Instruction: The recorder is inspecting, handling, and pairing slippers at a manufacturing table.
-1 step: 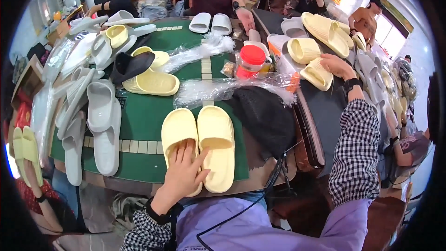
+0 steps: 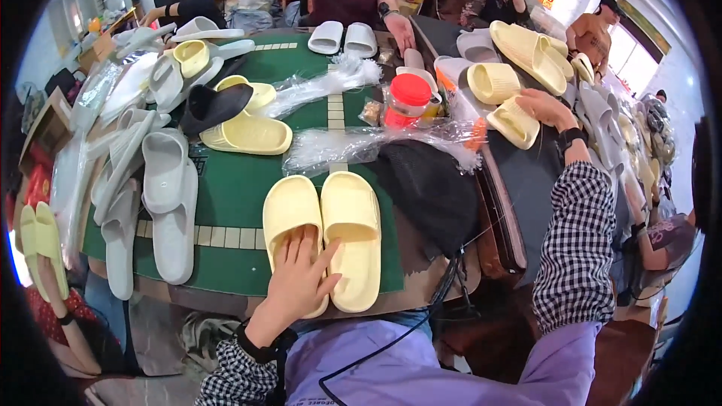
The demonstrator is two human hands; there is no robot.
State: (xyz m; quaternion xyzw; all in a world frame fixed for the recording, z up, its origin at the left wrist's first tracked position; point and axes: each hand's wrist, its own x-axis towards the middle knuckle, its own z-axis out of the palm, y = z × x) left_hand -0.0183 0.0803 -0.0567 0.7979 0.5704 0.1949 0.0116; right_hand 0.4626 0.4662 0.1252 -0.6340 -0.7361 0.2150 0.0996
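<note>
A pair of pale yellow slippers sits side by side at the table's near edge, toes pointing away from me. My left hand (image 2: pixel 301 277) lies over them with fingers spread, its fingertips inside the left slipper (image 2: pixel 292 203) and its thumb side over the right slipper (image 2: pixel 356 256). To the right, my arm reaches out across the dark grey surface. There, my right hand (image 2: pixel 547 109) grips the edge of another pale yellow slipper (image 2: pixel 514 124), the fingertips partly hidden. Just behind that one rests a further yellow slipper (image 2: pixel 492 81).
Grey slippers (image 2: pixel 171 218) lie along the left. Bundles of clear plastic strands (image 2: pixel 338 149), a red-lidded jar (image 2: pixel 407 101) and a black cloth item (image 2: pixel 427 192) occupy the middle. A dark cable (image 2: pixel 391 338) crosses my lap. Other people sit around the table.
</note>
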